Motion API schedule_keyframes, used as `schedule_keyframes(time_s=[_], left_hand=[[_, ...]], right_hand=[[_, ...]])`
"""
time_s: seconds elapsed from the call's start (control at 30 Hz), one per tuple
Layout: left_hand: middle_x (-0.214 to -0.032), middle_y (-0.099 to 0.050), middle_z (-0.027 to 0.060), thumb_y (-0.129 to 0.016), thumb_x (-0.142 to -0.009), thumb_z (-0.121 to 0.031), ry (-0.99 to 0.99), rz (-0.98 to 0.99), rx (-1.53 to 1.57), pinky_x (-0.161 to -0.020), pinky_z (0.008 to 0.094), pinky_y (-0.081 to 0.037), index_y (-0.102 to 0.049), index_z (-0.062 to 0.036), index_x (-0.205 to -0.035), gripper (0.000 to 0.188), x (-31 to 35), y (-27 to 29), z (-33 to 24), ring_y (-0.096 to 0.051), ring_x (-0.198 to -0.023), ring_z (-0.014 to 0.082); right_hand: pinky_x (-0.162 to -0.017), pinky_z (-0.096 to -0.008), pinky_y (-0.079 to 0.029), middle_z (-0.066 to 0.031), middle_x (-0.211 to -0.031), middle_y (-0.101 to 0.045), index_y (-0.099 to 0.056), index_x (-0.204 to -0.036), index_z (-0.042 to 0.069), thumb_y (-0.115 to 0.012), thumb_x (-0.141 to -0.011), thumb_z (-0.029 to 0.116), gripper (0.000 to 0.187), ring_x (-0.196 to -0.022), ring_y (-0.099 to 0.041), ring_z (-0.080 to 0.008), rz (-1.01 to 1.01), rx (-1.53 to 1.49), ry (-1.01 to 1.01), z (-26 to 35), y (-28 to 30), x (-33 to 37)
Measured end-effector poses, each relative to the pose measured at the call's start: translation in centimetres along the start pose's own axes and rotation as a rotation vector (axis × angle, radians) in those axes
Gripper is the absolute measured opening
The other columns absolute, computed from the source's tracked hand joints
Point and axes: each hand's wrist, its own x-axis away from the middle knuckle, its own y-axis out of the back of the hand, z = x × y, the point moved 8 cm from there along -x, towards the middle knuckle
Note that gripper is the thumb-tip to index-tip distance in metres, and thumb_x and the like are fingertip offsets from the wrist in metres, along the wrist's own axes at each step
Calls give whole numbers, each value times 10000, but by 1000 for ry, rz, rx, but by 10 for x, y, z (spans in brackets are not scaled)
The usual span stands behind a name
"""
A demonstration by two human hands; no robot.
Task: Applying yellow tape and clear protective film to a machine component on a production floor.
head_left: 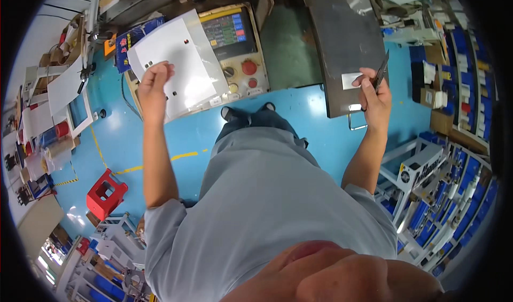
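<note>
My left hand (155,83) is over the left part of a white sheet (192,61), its fingertips drawn together. Whatever they pinch, if anything, is too small to make out. Several small dark squares lie on the sheet, one with a red spot (186,42). A clear film edge shows along the sheet's right side. My right hand (377,99) is closed around a slim, dark pointed tool (382,69), its tip pointing up and away; its exact kind is unclear. Beside the right fingertips, a small silvery rectangle (350,81) lies on a dark flat surface (344,40).
Beyond the sheet stands a control panel with a screen (227,32) and a red push button (249,67). A greenish recess (288,51) lies between panel and dark surface. A red stool (107,194) stands at left on the blue floor. Shelves with blue bins (464,61) line the right.
</note>
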Motion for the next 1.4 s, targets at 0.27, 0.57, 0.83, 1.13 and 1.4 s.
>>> schedule_keyframes(time_s=[0.27,0.57,0.83,1.13,1.4], left_hand=[[-935,-660,85,-545,-970,-185,95,-77,152,-802,278,-500,-639,26,-996,232,48,-30,28,-605,-808,135],[-740,-590,13,-595,-934,-201,259,116,-176,-630,261,-448,-622,-42,-921,162,156,-56,150,-523,-669,87],[-727,-536,10,-671,-873,-105,160,-67,15,-576,226,-432,-521,-14,-1144,322,168,-154,212,-497,-623,66],[-679,-497,-27,-668,-869,-88,140,-68,135,-561,209,-400,-571,-24,-1091,251,155,-165,225,-448,-603,52],[-684,-528,-39,-634,-893,-117,255,72,117,-565,215,-392,-626,-23,-888,94,148,-173,225,-450,-620,38]], right_hand=[[-442,-162,-276,-54,-853,-644,-609,-1141,37,-568,-930,112,228,-485,-356,-11,133,-78,-14,-29,8,15],[-461,-166,-290,-58,-845,-652,-598,-1146,17,-569,-917,82,240,-510,-376,-6,396,25,-87,-42,-46,24],[-481,-167,-292,-33,-850,-657,-604,-1134,28,-591,-922,109,227,-544,-390,2,540,183,-61,-26,-63,39],[-535,-174,-338,-32,-851,-653,-603,-1130,22,-599,-923,115,228,-587,-421,-16,547,218,-41,-25,-54,48],[-573,-183,-370,-38,-854,-655,-598,-1131,15,-595,-927,121,230,-631,-444,-25,547,172,-60,-32,-50,55]])
